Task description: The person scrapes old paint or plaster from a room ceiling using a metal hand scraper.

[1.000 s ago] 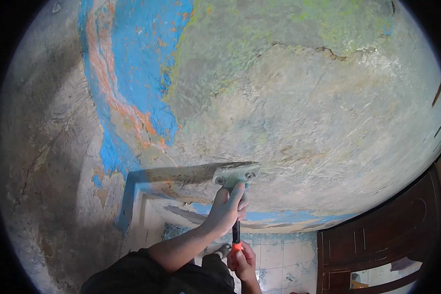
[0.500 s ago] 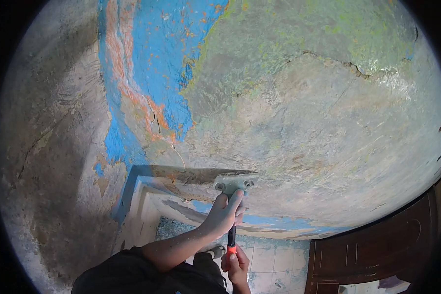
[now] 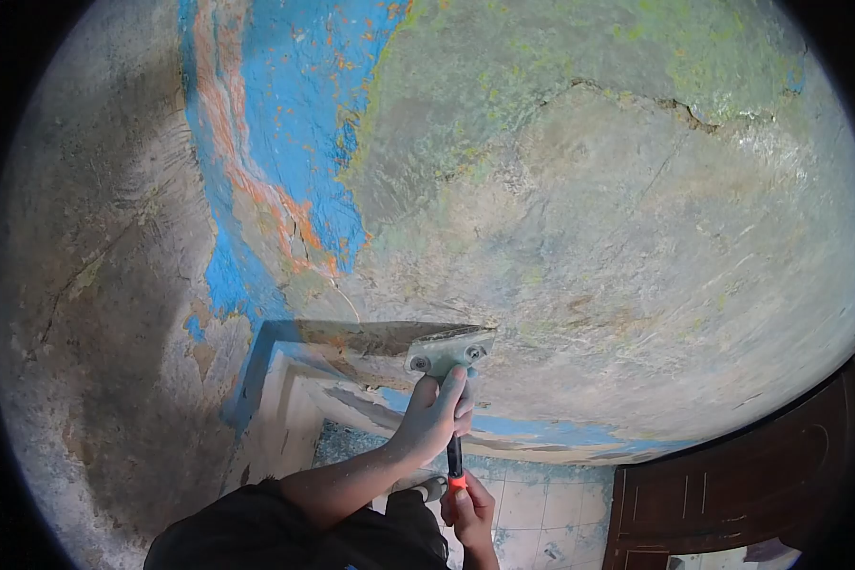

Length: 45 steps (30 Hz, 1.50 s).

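Note:
A long-handled scraper [image 3: 446,352] has its wide bolted head up against the wall [image 3: 579,228], along the edge of a dark ledge or shadow. My left hand [image 3: 429,425] is wrapped round the handle just below the head, its thumb pointing up towards the blade. Lower down, my right hand [image 3: 470,511] grips the orange part at the end of the black handle. Bare grey plaster and a little dust surround the blade, which sits slightly tilted, its right side higher.
Blue paint [image 3: 299,104] clings to the wall at upper left, with orange flecks. A crack [image 3: 674,103] runs across the upper right. Below are a recessed opening's frame [image 3: 280,418], a tiled floor [image 3: 522,499] and a dark wooden piece of furniture [image 3: 731,475] at lower right.
The scraper head has tilted a little more, its right side up, and shifted slightly left in view. Both hands keep their grip. The camera view has moved slightly too.

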Motion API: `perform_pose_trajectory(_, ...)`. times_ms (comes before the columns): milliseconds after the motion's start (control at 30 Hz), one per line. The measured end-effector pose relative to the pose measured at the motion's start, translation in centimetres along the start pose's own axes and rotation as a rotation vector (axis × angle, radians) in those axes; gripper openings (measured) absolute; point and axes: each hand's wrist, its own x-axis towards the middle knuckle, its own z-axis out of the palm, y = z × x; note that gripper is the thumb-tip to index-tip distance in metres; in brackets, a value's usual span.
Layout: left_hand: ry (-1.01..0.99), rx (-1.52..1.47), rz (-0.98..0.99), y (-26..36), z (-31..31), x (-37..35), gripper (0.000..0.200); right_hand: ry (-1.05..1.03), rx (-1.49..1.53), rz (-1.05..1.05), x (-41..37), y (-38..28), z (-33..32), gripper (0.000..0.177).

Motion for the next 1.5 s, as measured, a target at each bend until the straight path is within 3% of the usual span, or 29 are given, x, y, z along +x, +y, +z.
perform_pose_trajectory(600, 0.02, 0.0, -0.015, -0.2, -0.1, -0.3, 0.036, 0.0, 0.036, 0.044, -0.8, 0.6, 0.4, 0.053)
perform_pose_trajectory(1500, -0.006, -0.019, -0.011, -1.0, -1.6, 0.1, 0.043, -0.014, 0.068, 0.063, -0.5, 0.8, -0.2, 0.043)
